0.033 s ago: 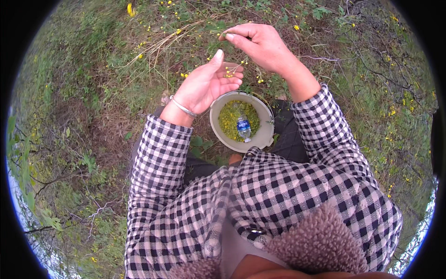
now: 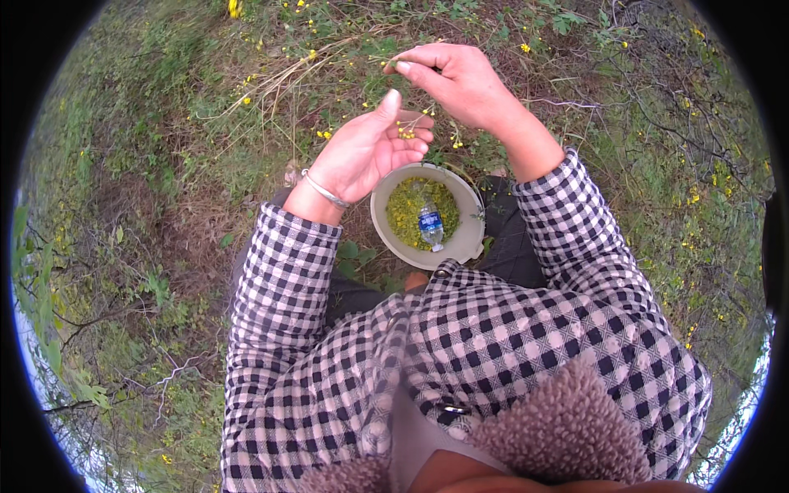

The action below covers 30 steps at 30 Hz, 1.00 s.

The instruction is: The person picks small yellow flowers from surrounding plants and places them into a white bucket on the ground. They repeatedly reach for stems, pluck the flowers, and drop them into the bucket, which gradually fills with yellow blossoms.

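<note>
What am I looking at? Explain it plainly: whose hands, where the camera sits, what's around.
No robot here: these are a person's own bare hands, coming out of checked sleeves. Both pictures come from one fisheye camera worn on the head, looking down, so straight edges bend. The left hand is open, close to small yellow flowers. The right hand pinches a bit of greenery between thumb and forefinger. Nearer the body, a pale bucket holds yellow-green blossoms with a plastic bottle lying on top. Around it is grassy ground.
</note>
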Each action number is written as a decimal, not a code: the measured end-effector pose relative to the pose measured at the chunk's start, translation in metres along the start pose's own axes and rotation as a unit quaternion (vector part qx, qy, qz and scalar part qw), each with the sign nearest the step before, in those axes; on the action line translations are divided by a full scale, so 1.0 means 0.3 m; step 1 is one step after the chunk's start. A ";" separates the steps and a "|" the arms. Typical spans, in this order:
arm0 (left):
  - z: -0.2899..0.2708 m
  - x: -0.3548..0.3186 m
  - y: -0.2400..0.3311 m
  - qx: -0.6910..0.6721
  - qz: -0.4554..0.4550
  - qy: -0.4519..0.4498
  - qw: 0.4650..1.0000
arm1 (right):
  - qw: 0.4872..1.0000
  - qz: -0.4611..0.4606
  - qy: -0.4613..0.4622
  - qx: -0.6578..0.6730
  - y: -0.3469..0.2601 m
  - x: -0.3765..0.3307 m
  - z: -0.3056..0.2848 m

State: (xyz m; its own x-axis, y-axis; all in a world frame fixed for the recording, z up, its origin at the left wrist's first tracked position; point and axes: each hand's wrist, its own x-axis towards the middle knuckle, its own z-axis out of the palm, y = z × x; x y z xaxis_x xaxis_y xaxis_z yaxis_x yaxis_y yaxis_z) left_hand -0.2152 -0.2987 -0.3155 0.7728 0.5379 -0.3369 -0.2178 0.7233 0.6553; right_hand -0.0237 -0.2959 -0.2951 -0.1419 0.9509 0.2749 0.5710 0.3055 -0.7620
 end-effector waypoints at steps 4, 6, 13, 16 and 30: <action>0.004 -0.002 -0.002 0.056 -0.010 -0.025 0.998 | 1.000 -0.017 -0.006 -0.020 0.012 -0.005 0.014; -0.007 -0.009 0.018 0.073 -0.004 -0.025 0.997 | 0.999 -0.035 -0.026 -0.032 0.019 0.000 0.006; -0.035 -0.052 0.062 0.029 0.019 0.001 0.999 | 0.985 -0.149 -0.070 -0.053 0.016 -0.003 -0.034; -0.037 -0.061 0.073 0.041 0.017 0.010 0.999 | 0.978 -0.186 -0.071 -0.060 0.012 0.001 -0.031; -0.062 -0.105 0.126 0.121 0.135 0.104 0.978 | 0.975 -0.189 -0.081 -0.085 -0.001 0.000 -0.052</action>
State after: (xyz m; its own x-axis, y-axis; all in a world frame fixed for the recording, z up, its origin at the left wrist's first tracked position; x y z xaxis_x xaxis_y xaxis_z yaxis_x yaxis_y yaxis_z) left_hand -0.2588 -0.2802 -0.2927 0.5627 0.7902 -0.2430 -0.2301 0.4320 0.8721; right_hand -0.0113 -0.2968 -0.2858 -0.4854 0.7714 0.4115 0.5764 0.6362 -0.5128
